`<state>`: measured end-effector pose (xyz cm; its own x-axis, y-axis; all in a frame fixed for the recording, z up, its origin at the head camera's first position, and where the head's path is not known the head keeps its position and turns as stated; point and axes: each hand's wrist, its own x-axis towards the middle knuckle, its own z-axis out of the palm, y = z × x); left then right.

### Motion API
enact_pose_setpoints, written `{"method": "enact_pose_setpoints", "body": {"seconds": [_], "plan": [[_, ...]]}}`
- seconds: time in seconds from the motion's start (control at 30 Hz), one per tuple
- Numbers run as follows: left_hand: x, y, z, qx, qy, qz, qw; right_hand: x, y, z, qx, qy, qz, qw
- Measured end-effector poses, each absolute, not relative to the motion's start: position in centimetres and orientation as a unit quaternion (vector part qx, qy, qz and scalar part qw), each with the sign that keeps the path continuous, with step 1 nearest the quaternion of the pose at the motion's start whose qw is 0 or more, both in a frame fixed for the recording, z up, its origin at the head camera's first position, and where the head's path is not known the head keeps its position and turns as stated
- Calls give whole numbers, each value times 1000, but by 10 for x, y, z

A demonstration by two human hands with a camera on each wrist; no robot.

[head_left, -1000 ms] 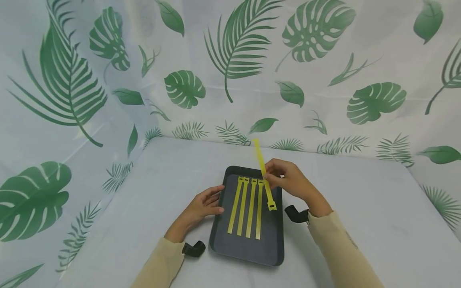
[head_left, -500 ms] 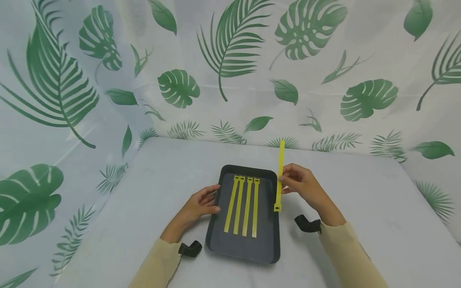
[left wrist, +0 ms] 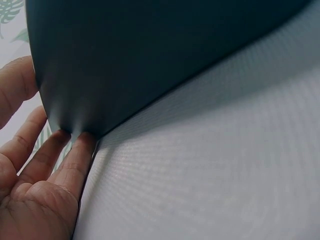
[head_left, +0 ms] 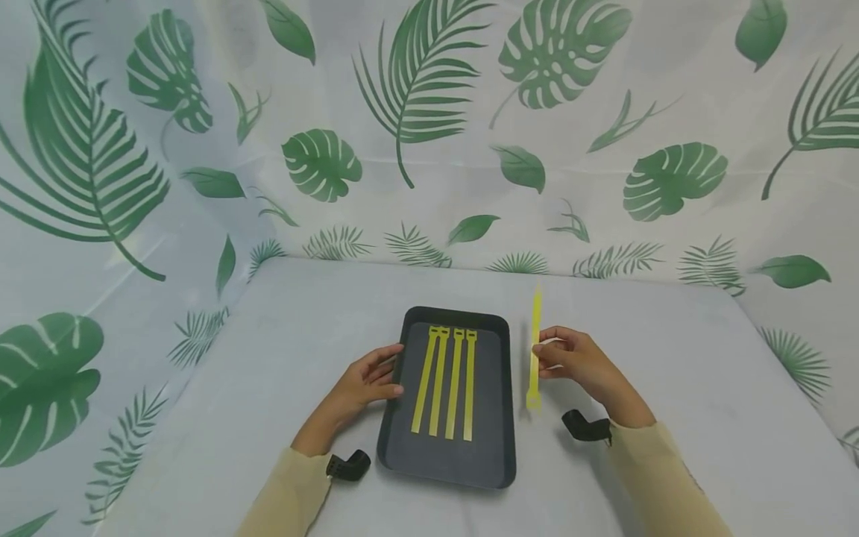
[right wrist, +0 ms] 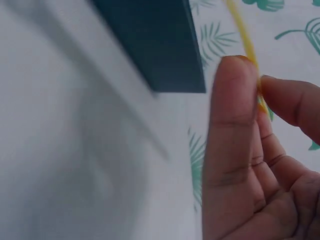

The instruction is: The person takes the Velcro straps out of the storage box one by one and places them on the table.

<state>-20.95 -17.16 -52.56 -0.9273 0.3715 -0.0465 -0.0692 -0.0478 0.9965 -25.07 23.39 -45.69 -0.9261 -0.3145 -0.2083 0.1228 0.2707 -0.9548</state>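
My right hand [head_left: 584, 365] pinches a yellow cable strap [head_left: 536, 321] between thumb and fingers, held upright just right of the tray. Its slotted head points down toward the near side. Several matching cable straps [head_left: 454, 384] lie side by side in the dark grey tray [head_left: 486, 447], slotted heads at the far end. At the tray's left side, my left hand [head_left: 362, 384] rests its fingertips against the outer wall, fingers extended. The left wrist view shows fingertips [left wrist: 85, 140] touching that wall. In the right wrist view, the strap [right wrist: 242, 30] is blurred and partly hidden by my fingers.
A white cloth covers the table [head_left: 322, 313] around the tray. Behind and to the left hangs a white curtain [head_left: 443, 201] printed with green leaves. Black wrist cameras [head_left: 586, 426] stick out from both sleeves.
My right hand has carried the strap rightward from above the tray to beside it, and lower. The strap has turned more upright. My left hand stays at the tray's left wall.
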Motion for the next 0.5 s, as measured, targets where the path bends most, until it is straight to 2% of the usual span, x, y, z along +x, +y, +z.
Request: {"method": "enact_pose_setpoints", "body": {"seconds": [0.5], "plan": [[-210,-171,-527,116,680,707,155,-247,242,-481,-17,796,-550,253]]}}
